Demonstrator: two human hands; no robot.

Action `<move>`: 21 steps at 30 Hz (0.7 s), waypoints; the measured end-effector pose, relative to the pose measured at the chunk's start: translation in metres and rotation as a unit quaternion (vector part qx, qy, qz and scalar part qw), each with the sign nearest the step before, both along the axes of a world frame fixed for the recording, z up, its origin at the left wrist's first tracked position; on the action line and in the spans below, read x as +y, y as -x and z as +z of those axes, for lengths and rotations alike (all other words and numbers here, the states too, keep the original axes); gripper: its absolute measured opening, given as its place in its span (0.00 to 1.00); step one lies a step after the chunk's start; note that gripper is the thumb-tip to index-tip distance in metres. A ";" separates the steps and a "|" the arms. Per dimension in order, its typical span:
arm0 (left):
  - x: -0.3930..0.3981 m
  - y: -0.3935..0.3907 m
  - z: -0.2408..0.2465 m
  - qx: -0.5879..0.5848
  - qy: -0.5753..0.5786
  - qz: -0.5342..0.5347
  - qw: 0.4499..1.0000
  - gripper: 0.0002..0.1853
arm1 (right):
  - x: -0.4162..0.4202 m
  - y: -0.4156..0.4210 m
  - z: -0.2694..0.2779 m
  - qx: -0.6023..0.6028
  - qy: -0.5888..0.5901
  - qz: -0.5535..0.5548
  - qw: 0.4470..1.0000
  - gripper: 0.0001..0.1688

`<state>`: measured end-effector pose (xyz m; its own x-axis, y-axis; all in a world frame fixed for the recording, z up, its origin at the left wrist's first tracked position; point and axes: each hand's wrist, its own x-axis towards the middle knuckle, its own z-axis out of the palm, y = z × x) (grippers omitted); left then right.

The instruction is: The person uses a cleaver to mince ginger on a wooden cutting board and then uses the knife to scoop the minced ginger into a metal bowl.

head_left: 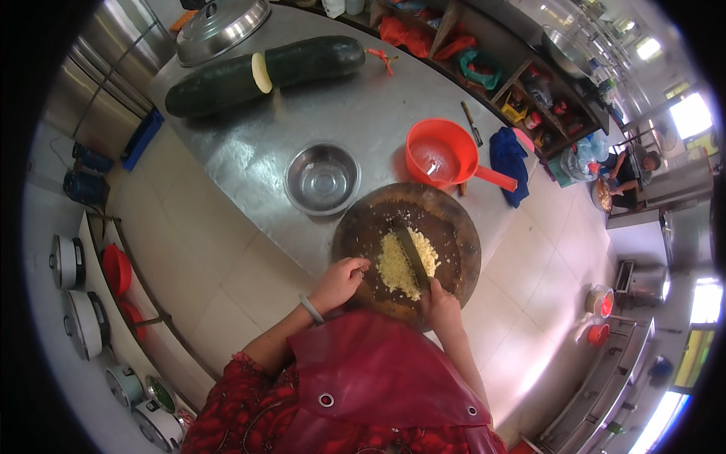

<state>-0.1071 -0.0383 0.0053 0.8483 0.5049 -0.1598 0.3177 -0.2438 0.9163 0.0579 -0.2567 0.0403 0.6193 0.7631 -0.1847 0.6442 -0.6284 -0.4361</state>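
Note:
My right hand [442, 306] grips the handle of a cleaver [413, 254], its blade seen nearly edge-on amid finely chopped pale yellow bits, perhaps garlic or ginger [397, 267]. The pile lies on both sides of the blade, on a round wooden chopping block [363, 227]. At the block's left rim rests my left hand [339, 282], holding nothing, its fingers slightly curled. A stainless steel bowl [323, 180] with nothing in it stands just beyond the block to the left. Behind the block sits a red plastic ladle [439, 153] with its handle pointing right.
On the steel table [238, 153] lie a large cut winter melon [312, 59], a metal lid [221, 28], a small knife [472, 125] and a dark blue cloth [507, 164]. Open shelves [499, 91] run along the far side. A person [632, 173] crouches by a basin at right.

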 end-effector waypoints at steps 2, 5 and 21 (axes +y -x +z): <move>-0.002 0.000 0.008 0.009 0.004 -0.007 1.000 0.14 | -0.004 -0.002 0.004 0.011 -0.055 -0.021 0.998 0.18; -0.001 0.001 0.010 0.018 0.002 -0.001 1.000 0.14 | -0.003 0.003 0.016 0.009 -0.093 -0.031 0.995 0.18; -0.005 0.005 0.001 0.006 0.022 -0.001 1.000 0.14 | -0.002 -0.006 0.015 0.015 -0.053 -0.015 0.998 0.19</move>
